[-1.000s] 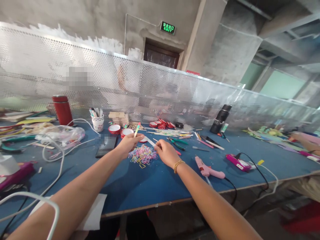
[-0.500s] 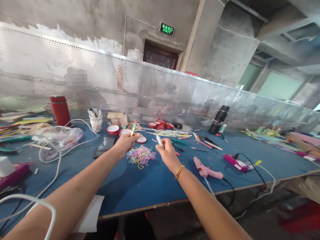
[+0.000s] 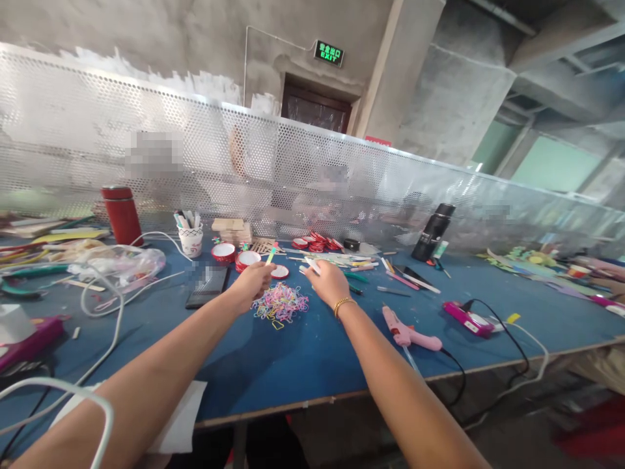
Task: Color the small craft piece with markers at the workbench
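My left hand [image 3: 251, 281] is closed around a thin coloured stick [image 3: 270, 255] that points up and away, just left of a heap of small coloured rubber bands [image 3: 280, 304] on the blue table [image 3: 293, 352]. My right hand [image 3: 328, 280] reaches past the heap toward the scattered sticks, pinching a short white stick [image 3: 312, 264]. A gold bracelet [image 3: 343, 303] sits on that wrist.
A pink glue gun [image 3: 407, 334] lies right of my right arm; a magenta one [image 3: 469, 318] with a cable is farther right. A phone [image 3: 208, 285], red-rimmed lids [image 3: 224, 251], a paper cup of pens [image 3: 191, 238], red flask [image 3: 122, 214] and black flask [image 3: 432, 232] stand beyond. A perforated screen [image 3: 342, 182] backs the table.
My right hand lifted the white stick off the heap and moved it forward toward the scattered sticks. My left hand stayed by the heap with its coloured stick.
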The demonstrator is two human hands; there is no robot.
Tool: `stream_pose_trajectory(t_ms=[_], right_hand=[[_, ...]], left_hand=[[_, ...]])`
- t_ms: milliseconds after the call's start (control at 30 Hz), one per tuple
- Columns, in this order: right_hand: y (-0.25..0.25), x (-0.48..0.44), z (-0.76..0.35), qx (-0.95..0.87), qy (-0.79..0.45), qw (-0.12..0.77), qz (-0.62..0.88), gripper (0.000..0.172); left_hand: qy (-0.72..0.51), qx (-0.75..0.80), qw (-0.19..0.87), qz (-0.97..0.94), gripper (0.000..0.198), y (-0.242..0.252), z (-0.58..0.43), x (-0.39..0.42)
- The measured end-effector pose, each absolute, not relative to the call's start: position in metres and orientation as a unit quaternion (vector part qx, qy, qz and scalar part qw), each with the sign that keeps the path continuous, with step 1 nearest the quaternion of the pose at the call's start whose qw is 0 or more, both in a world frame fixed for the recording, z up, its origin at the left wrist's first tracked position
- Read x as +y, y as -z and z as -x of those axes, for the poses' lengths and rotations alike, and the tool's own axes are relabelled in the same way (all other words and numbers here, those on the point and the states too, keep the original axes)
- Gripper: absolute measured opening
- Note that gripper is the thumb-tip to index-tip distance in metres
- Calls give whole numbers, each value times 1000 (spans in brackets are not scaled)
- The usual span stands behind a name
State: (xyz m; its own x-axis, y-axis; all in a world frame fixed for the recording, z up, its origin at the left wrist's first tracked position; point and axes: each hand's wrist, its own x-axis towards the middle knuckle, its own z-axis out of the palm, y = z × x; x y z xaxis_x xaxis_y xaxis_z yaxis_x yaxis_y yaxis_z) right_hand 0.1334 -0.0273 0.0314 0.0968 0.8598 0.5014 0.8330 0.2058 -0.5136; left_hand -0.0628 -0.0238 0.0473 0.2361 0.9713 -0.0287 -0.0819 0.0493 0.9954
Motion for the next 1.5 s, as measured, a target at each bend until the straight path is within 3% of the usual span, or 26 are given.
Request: stream_pose_trajectory(t_ms=[100, 200, 367, 500, 633, 800, 933, 1133, 1500], right_hand=[[-25, -15, -144, -660, 14, 280, 696, 22], [-15, -8, -145, -660, 5, 256, 706, 22], [-26, -5, -145, -619, -59, 420, 661, 36], [-59, -10, -140, -624, -207, 566, 497, 54], [-76, -16, -125, -665, -332, 572, 347, 36], [-52, -18, -114, -646, -458, 579, 194, 28], [-24, -24, -110, -607, -389, 644, 256, 17], [-16, -40, -95, -611, -313, 648, 330, 42], [-12, -39, -91, -588, -197, 679, 393, 12]], left_hand=[[-461, 442, 596, -487, 9, -47, 63, -20], [-466, 436, 600, -482, 11, -46, 62, -19], [-454, 453, 575, -509, 20, -44, 61, -22], [-443, 434, 544, -565, 28, -41, 63, -21], [-431, 402, 572, -570, 35, -37, 65, -19], [-385, 432, 548, -604, 34, -32, 61, -24], [-360, 445, 527, -629, 34, -29, 57, -25], [-383, 435, 551, -601, 26, -23, 52, -23], [-404, 402, 593, -569, 27, -13, 35, -35]])
